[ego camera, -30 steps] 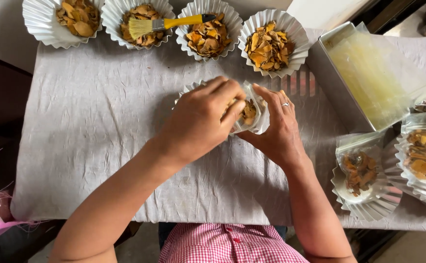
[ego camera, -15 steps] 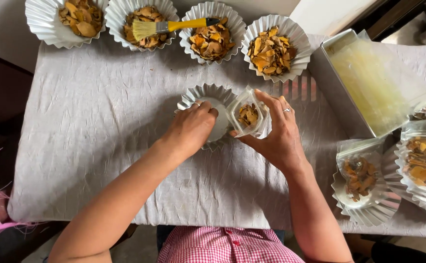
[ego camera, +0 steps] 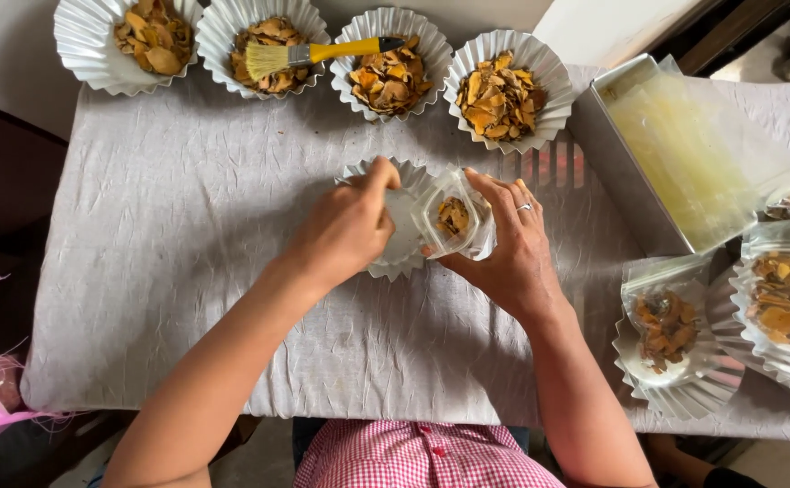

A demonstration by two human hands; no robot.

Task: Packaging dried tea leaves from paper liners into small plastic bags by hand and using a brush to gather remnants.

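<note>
right hand (ego camera: pixel 512 244): fingers curled round a small clear plastic bag (ego camera: pixel 454 221), holding it mouth-open and tilted toward the middle of the table. orange-brown dried slices sit in its bottom.
left hand (ego camera: pixel 345 230): loosely bunched over the fluted paper dish (ego camera: pixel 395 262), fingertips at its upper rim. i can't tell whether it pinches any slices; the knuckles hide that.
what just changed: a second ago both hands were closed together over the bag, the left covering it. now the left has drawn back onto the dish and the bag stands in plain view beside it, touching the dish's right edge.
what that means: to my eye a pinch of slices has gone in, and the left hand is back at the dish. the dish looks nearly bare.
far edge: four fluted dishes of slices in a row, a yellow-handled brush (ego camera: pixel 323 52) lying across the second and third.
right side: a metal tin (ego camera: pixel 612 149) of flat clear bags, then filled bags (ego camera: pixel 666 321) resting on more paper dishes.
underneath: a crumpled grey cloth (ego camera: pixel 187 253) over the table.
</note>
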